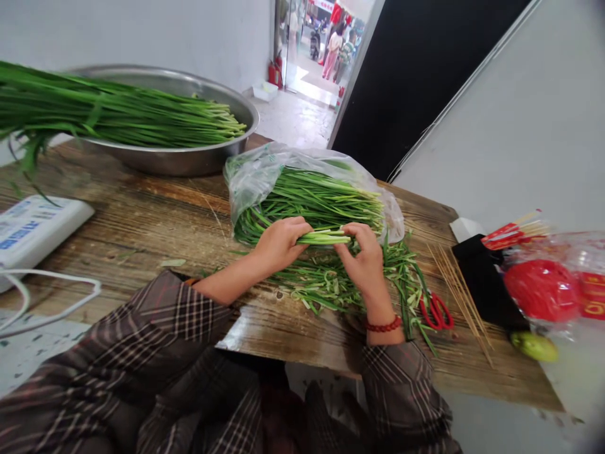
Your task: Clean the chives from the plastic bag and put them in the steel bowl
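Over one wooden table (155, 217), left hand (282, 244) is gripping one little bunch of green stalks (326, 238), right hand (366, 255) pinching its ends, one plastic bag (253, 173) just behind, one metal basin (189, 161) farther left.

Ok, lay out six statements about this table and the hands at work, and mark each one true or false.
1. The left hand holds some stalks. True.
2. The bag is empty. False: the bag has greens in it.
3. A bundle sticks out of the bowl. True.
4. The scissors have blue handles. False: the scissors have red ones.
5. A bracelet is on the left wrist. False: the bracelet is on the right wrist.
6. Thin sticks lie on the table. True.
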Demonstrator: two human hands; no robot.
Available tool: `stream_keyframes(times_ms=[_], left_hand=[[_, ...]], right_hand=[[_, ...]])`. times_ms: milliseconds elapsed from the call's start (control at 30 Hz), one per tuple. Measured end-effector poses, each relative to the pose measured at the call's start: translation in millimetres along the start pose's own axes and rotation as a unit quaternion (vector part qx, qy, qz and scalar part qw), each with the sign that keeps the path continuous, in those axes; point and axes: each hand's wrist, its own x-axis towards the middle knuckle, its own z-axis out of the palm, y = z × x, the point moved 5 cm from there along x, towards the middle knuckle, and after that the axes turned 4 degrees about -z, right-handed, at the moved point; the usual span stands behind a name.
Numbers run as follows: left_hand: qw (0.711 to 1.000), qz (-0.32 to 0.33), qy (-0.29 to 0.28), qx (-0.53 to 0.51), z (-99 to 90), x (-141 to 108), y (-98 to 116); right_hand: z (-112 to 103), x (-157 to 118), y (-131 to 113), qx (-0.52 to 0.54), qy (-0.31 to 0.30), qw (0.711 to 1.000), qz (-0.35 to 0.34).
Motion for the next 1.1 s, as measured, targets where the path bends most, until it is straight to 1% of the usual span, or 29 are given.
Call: stream_keyframes(times_ms=[100, 167, 233, 367, 433, 500, 533, 600, 667, 700, 733, 767, 833, 867, 900, 933, 967, 1000, 1100], left_hand=[[1.0, 0.011, -0.008, 0.013, 2.2, -1.3, 3.7], [1.0, 0.011, -0.008, 0.008, 3.8, -1.4, 4.2], [1.0, 0.003, -0.003, 0.001, 4.8, -1.1, 2.9], [1.0, -0.023, 0.011, -0.018, 5.3, 0.0, -3.4], [0.999, -0.024, 0.012, -0.028, 5.8, 0.5, -5.5], [0.999, -0.025, 0.014, -0.031, 6.0, 1.1, -7.1], [0.999, -0.028, 0.016, -0.032, 6.0, 1.3, -8.2], [0.999, -0.036, 0.022, -0.035, 5.6, 1.7, -10.3], [0.998, -0.041, 0.026, -0.038, 5.3, 1.9, -12.4], [0.998, -0.043, 0.028, -0.041, 5.1, 1.9, -13.3], [0.997, -0.044, 0.032, -0.046, 4.7, 1.9, -14.2], [0.997, -0.046, 0.038, -0.053, 4.2, 1.8, -15.2], [0.995, -0.047, 0.051, -0.074, 2.7, 1.4, -16.7], [0.994, -0.045, 0.056, -0.085, 2.0, 1.1, -17.0], [0.993, -0.041, 0.059, -0.093, 1.4, 0.7, -17.1], [0.993, -0.036, 0.06, -0.098, 1.0, 0.3, -17.0], [0.993, -0.03, 0.059, -0.099, 0.5, -0.1, -16.8], [0.993, -0.025, 0.059, -0.099, -0.1, -0.6, -16.6], [0.994, -0.014, 0.061, -0.092, -2.6, -1.9, -15.9]], right_hand=[[10.8, -1.4, 1.0, 0.007, -0.034, 0.999, 0.003], [14.1, -2.1, 4.0, 0.029, -0.041, 0.999, 0.013], [13.2, -1.9, 7.3, 0.034, -0.021, 0.999, 0.028], [6.6, -1.5, 14.1, 0.011, 0.042, 0.997, 0.065], [3.8, -2.2, 20.0, 0.026, 0.066, 0.993, 0.096], [0.2, -4.0, 29.4, 0.073, 0.099, 0.982, 0.144], [-2.4, -5.3, 34.9, 0.107, 0.125, 0.971, 0.172], [-7.5, -8.0, 44.5, 0.183, 0.176, 0.942, 0.219], [-11.8, -9.2, 49.1, 0.244, 0.203, 0.918, 0.237], [-13.0, -8.9, 49.2, 0.261, 0.196, 0.915, 0.236], [-13.4, -7.9, 47.6, 0.265, 0.172, 0.921, 0.229], [-12.5, -6.5, 44.6, 0.253, 0.13, 0.935, 0.213], [-6.7, -4.3, 35.0, 0.193, 0.006, 0.969, 0.157], [-2.8, -4.4, 30.0, 0.152, -0.055, 0.979, 0.122], [0.4, -4.9, 25.8, 0.113, -0.101, 0.984, 0.09], [2.2, -5.3, 22.6, 0.077, -0.123, 0.987, 0.063], [2.3, -5.1, 20.3, 0.045, -0.123, 0.99, 0.044], [0.9, -4.4, 18.7, 0.016, -0.105, 0.994, 0.031], [-6.5, -2.3, 14.1, -0.041, -0.018, 0.999, 0.007]])
